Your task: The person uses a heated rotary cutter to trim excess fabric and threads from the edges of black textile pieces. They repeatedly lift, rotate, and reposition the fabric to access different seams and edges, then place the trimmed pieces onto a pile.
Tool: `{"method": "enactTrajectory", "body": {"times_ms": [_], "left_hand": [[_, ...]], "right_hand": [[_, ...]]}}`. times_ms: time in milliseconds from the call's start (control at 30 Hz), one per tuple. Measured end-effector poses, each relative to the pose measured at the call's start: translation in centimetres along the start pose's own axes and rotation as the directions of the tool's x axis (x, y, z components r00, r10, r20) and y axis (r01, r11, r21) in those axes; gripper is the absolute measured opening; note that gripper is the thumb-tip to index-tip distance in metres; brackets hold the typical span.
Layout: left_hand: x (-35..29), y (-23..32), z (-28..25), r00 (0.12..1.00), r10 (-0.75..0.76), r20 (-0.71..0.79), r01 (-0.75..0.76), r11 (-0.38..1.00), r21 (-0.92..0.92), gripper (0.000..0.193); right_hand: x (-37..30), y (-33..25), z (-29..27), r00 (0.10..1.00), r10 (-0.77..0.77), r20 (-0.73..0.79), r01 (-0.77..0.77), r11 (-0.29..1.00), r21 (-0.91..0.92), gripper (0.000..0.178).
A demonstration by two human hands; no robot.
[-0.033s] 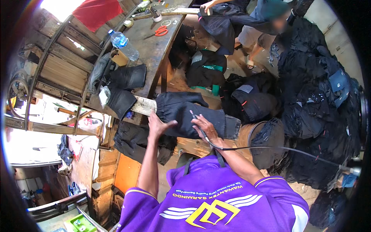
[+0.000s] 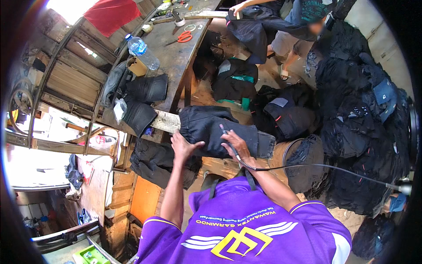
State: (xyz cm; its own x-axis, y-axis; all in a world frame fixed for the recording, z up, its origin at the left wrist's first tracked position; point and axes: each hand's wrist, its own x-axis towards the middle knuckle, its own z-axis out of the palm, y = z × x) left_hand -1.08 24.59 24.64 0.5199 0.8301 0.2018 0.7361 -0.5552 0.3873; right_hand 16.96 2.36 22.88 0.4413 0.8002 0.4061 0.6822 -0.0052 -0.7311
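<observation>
Across the middle, a black garment with an elastic-gathered end [image 2: 206, 130] is stretched over a narrow pale board [image 2: 167, 121]. My left hand [image 2: 184, 147] rests at its gathered end, thumb spread away from the fingers. In my right hand [image 2: 237, 146] is a slim pen-shaped tool [image 2: 223, 128], its tip over the dark cloth. A black cable [image 2: 303, 166] runs from the tool to a metal fitting [image 2: 403, 189] at the far right. At the garment's right end shows a frayed grey-black cloth edge [image 2: 266, 145].
A worn table [image 2: 184, 53] at upper left carries orange-handled scissors [image 2: 184, 36], a water bottle [image 2: 143, 52] and folded dark denim [image 2: 147, 88]. Black garments pile up [image 2: 351, 119] at right; others lie on the floor [image 2: 235, 81]. A co-worker's arm [image 2: 250, 4] handles dark cloth at the top.
My left hand sits slightly lower and further right on the garment, its fingers lower against the cloth. The right hand keeps its hold on the tool.
</observation>
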Motion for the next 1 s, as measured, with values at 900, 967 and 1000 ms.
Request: {"method": "enactTrajectory", "body": {"times_ms": [900,967,1000], "left_hand": [[11.5,-3.0,-1.6,0.995,0.092,-0.03,-0.091,0.994,0.055,0.082],[7.1,-1.8,-1.1,0.974,0.145,-0.176,-0.166,0.98,-0.108,0.062],[4.7,-1.3,-0.6,0.968,0.204,-0.149,-0.233,0.95,-0.209,0.054]], "right_hand": [[3.1,-3.5,8.0,0.927,0.32,-0.195,-0.328,0.945,-0.01,0.05],[3.8,-1.9,6.6,0.955,0.211,-0.207,-0.2,0.977,0.072,0.029],[3.9,-0.9,5.6,0.963,0.22,-0.154,-0.197,0.969,0.149,0.023]]}}
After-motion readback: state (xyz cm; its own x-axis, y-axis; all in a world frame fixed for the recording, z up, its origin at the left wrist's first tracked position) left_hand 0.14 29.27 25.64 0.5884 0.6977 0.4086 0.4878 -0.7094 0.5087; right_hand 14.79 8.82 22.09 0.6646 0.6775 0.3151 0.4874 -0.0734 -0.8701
